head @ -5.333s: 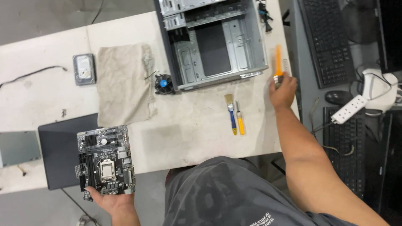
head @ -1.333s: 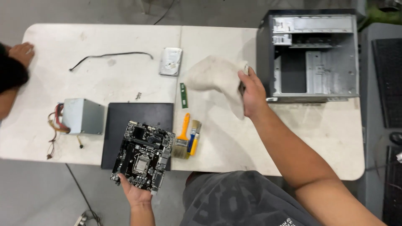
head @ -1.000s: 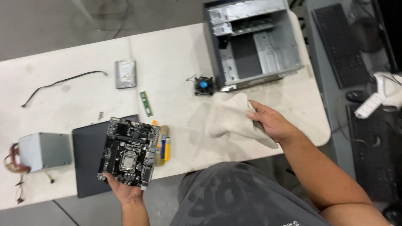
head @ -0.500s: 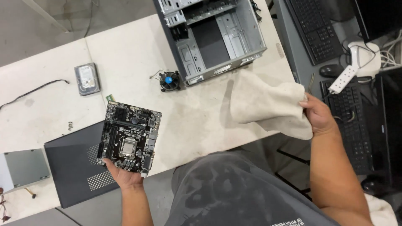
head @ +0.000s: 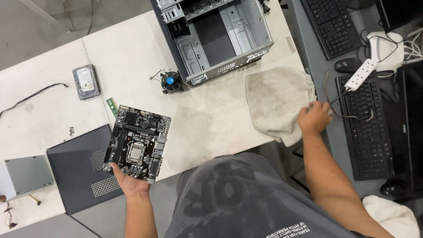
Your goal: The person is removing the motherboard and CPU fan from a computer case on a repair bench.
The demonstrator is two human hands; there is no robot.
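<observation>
on the white table (head: pixel 61 110), at its far edge, lies an open computer case (head: pixel 216 37), on its side with the bare metal inside showing. just beside the case's near right corner a pale cloth (head: pixel 277 103) is spread flat, its lower edge drooping over the table's rim. the right hand (head: pixel 313 117) rests on the cloth's right border, fingers curled down onto the fabric; whether the grip pinches it or only presses on it i cannot tell. to the right stands a grey desk with two black keyboards (head: pixel 365 128), a mouse (head: pixel 348 65) and a white power strip (head: pixel 362 75).

at the near left corner a dark side panel (head: pixel 79 172) lies flat, with a grey box-shaped power supply (head: pixel 25 175) at the frame's left edge. the left hand (head: pixel 130 181) holds a black circuit board (head: pixel 137 142) from below, palm under its near edge, the grip closed on that edge, the board raised above the table's front rim and partly over the panel. its square socket faces up.

smaller things lie farther back: a hard drive (head: pixel 86 81), a black cable (head: pixel 31 97), a round cooling fan (head: pixel 171 81) with a blue centre just in front of the case, a green memory stick (head: pixel 113 106) peeking out beside the board, and a few tiny screws (head: pixel 71 130).
</observation>
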